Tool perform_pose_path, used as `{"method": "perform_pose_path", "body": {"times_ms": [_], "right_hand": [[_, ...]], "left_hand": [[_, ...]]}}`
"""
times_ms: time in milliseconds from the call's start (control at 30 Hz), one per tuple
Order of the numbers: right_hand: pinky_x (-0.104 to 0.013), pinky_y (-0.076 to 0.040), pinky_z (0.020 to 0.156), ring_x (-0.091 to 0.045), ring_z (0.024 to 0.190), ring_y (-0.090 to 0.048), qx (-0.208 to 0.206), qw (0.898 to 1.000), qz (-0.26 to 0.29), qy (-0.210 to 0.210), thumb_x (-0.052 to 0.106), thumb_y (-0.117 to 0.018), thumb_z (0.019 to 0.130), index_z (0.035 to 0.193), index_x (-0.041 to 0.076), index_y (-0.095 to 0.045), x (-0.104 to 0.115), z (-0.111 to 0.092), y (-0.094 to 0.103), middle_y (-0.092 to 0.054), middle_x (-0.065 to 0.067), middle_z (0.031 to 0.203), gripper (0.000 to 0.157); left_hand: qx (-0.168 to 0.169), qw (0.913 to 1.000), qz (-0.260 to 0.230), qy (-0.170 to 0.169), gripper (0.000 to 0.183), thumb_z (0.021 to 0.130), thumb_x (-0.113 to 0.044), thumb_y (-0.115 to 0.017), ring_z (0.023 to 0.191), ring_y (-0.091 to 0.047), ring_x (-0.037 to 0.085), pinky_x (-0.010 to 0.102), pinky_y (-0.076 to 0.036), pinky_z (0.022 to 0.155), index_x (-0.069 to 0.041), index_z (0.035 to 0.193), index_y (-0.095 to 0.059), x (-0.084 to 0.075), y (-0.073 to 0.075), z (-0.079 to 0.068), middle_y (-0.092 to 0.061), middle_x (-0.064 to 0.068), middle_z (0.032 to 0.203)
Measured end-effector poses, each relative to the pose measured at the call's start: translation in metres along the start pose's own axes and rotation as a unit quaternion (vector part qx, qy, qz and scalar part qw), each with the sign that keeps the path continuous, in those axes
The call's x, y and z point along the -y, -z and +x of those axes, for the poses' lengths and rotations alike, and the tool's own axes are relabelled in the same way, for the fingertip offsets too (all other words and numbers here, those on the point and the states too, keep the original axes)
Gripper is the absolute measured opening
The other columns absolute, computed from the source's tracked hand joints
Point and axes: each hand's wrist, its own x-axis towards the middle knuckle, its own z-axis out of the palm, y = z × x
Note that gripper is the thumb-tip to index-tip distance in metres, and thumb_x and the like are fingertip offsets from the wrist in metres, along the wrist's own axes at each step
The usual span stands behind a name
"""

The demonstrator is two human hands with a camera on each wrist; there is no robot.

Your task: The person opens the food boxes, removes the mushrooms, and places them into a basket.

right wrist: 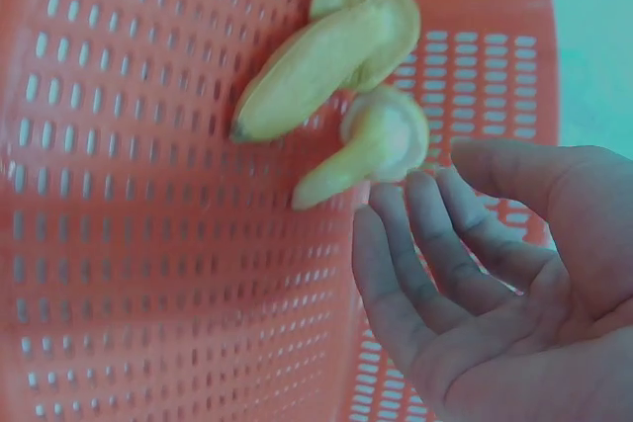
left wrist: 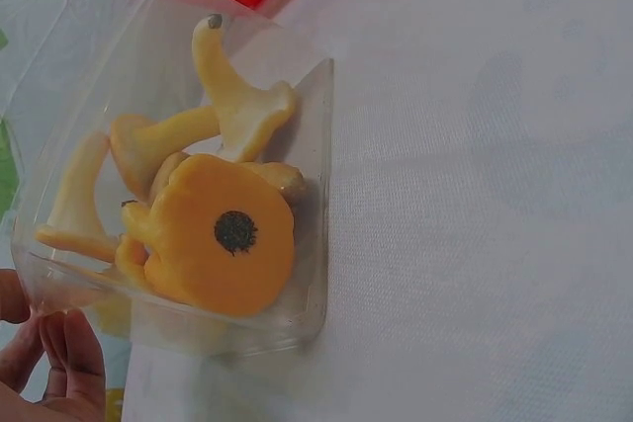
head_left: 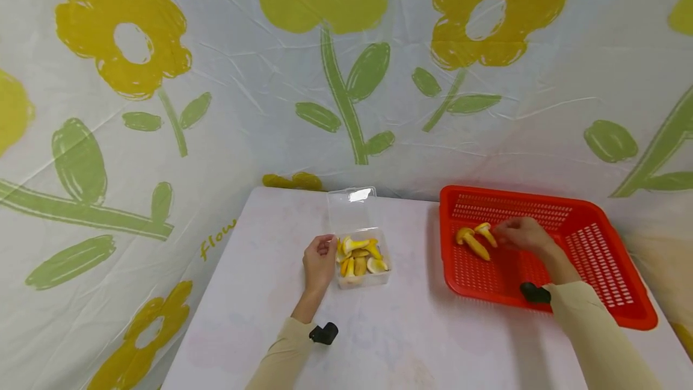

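Note:
My left hand (head_left: 318,260) is at the left side of a clear plastic box (head_left: 364,282), thumb and fingertips pinching its rim at a corner. Several yellow mushrooms (head_left: 358,248) fill the box; in the left wrist view one broad cap (left wrist: 188,254) has a dark round spot. My right hand (head_left: 524,237) reaches into a red basket (head_left: 452,278), its fingers loosely bent and holding nothing. Right at those fingertips lies a small mushroom (right wrist: 371,150) with a pale underside. Beside it is a larger mushroom (right wrist: 316,66) with a thick stem.
The box's transparent lid (head_left: 351,209) stands raised on the far side. A white cloth (head_left: 243,318) covers the table under box and basket. Behind hangs a flower-printed curtain (head_left: 233,77), close to the table's far edge. The basket's high slotted wall (head_left: 595,251) rises at the right.

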Motion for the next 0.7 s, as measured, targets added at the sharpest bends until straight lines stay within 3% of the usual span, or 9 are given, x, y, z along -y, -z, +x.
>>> {"method": "perform_pose_path", "body": {"times_ms": [200,300,433,700], "right_hand": [[-0.030,-0.060,0.079,-0.012,0.086,-0.067,-0.013,0.999,0.015,0.040,0.017,-0.055,0.107,0.125,-0.021,-0.053,0.009,-0.009,-0.008,-0.069,-0.012,0.105,0.042],[-0.025,-0.059,0.077,-0.011,0.085,-0.066,-0.021,0.998,0.012,0.052,0.018,-0.055,0.108,0.127,-0.020,-0.053,0.013,-0.014,-0.013,-0.069,-0.016,0.108,0.043],[-0.025,-0.058,0.078,-0.017,0.091,-0.067,-0.028,0.997,0.006,0.067,0.022,-0.056,0.107,0.129,-0.018,-0.054,0.023,-0.021,-0.021,-0.068,-0.024,0.115,0.045],[-0.030,-0.058,0.084,-0.036,0.103,-0.066,-0.023,0.994,0.009,0.105,0.021,-0.056,0.107,0.128,-0.013,-0.058,0.042,-0.030,-0.038,-0.065,-0.028,0.120,0.040]], "left_hand": [[0.000,1.0000,0.009,0.002,0.016,0.099,-0.016,-0.070,0.074,-0.058,0.016,0.017,-0.048,0.067,-0.002,0.107,-0.073,0.002,0.000,0.001,-0.065,0.006,0.085],[-0.002,0.9999,0.010,0.001,0.015,0.098,-0.015,-0.071,0.073,-0.058,0.016,0.017,-0.047,0.066,-0.002,0.106,-0.074,0.001,0.000,0.000,-0.066,0.007,0.084],[-0.008,0.9999,0.009,-0.006,0.013,0.097,-0.012,-0.072,0.071,-0.058,0.014,0.018,-0.046,0.064,-0.001,0.104,-0.075,-0.001,0.000,0.000,-0.068,0.009,0.082],[-0.008,0.9998,0.011,-0.014,0.013,0.097,-0.012,-0.072,0.070,-0.058,0.013,0.018,-0.047,0.064,-0.001,0.103,-0.075,0.000,0.000,-0.001,-0.068,0.008,0.082]]}}
